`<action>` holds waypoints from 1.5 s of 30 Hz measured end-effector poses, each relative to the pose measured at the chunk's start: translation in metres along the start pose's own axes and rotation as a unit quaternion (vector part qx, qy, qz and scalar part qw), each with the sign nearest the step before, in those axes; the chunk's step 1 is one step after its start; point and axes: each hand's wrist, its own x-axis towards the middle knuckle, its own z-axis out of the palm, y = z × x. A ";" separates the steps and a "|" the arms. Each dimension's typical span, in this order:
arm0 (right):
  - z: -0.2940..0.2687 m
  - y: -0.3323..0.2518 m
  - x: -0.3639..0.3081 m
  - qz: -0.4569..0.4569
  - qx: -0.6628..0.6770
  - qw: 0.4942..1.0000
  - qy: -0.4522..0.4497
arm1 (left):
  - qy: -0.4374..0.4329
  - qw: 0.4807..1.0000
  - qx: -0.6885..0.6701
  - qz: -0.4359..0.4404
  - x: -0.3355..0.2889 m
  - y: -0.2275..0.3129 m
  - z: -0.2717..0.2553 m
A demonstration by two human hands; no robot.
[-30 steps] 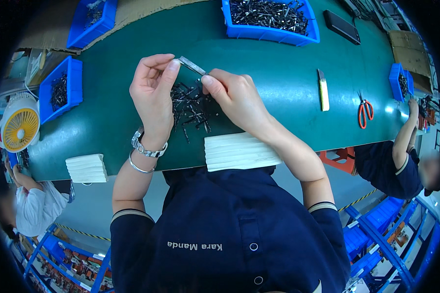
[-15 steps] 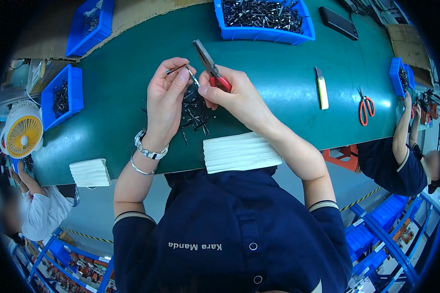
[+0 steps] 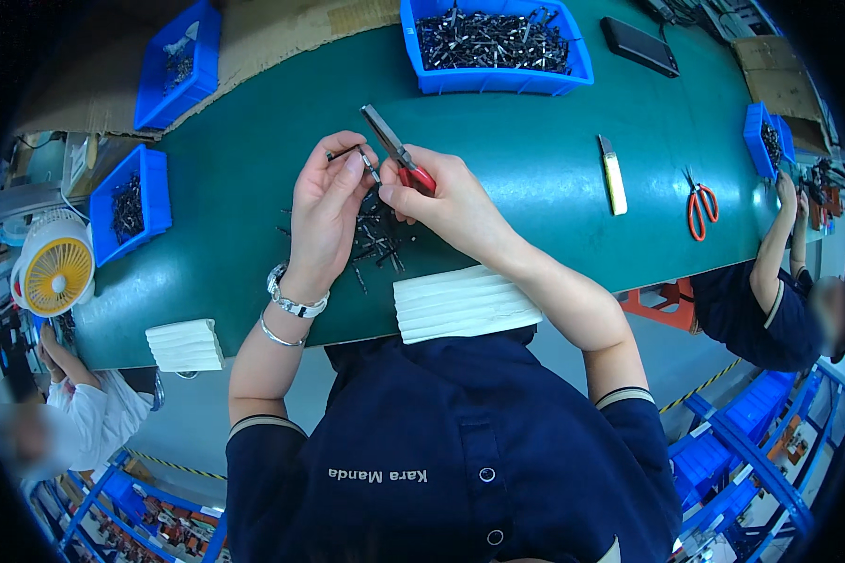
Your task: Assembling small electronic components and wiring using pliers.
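Note:
My left hand pinches a small black-and-silver metal part between thumb and fingers, above the green table. In my right hand is a pair of pliers with red handles, its jaws pointing up and away to the left. The fingertips of my right hand are close to the end of the small part; whether they touch it I cannot tell. Beneath my hands lies a loose pile of similar small parts, partly hidden by the left hand and wrist.
A blue bin of small parts stands at the back. More blue bins sit at left. A utility knife and red-handled scissors lie right. A white folded pad lies at the near edge. Co-workers sit at both sides.
The whole view has shifted slightly, so the table things appear a little lower. My hands keep nearly the same pose, still holding the small part and the pliers.

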 end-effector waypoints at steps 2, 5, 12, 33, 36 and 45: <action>0.000 0.001 0.000 0.022 0.054 0.998 -0.011 | -0.007 1.000 0.003 0.001 -0.001 0.001 0.002; 0.000 -0.004 -0.001 0.046 0.126 0.991 -0.014 | -0.001 0.999 0.037 0.000 -0.003 0.002 0.007; -0.005 -0.010 -0.003 0.078 0.224 0.971 -0.011 | -0.032 0.998 0.052 0.004 -0.002 -0.001 0.014; -0.005 -0.010 -0.002 0.102 0.240 0.965 -0.008 | -0.025 0.998 0.048 -0.026 -0.004 0.000 0.016; -0.006 -0.007 -0.002 0.110 0.287 0.951 -0.024 | -0.027 0.999 0.028 -0.035 -0.005 0.002 0.018; -0.006 -0.010 -0.003 0.102 0.271 0.957 -0.015 | -0.045 0.997 -0.014 -0.062 -0.006 0.004 0.019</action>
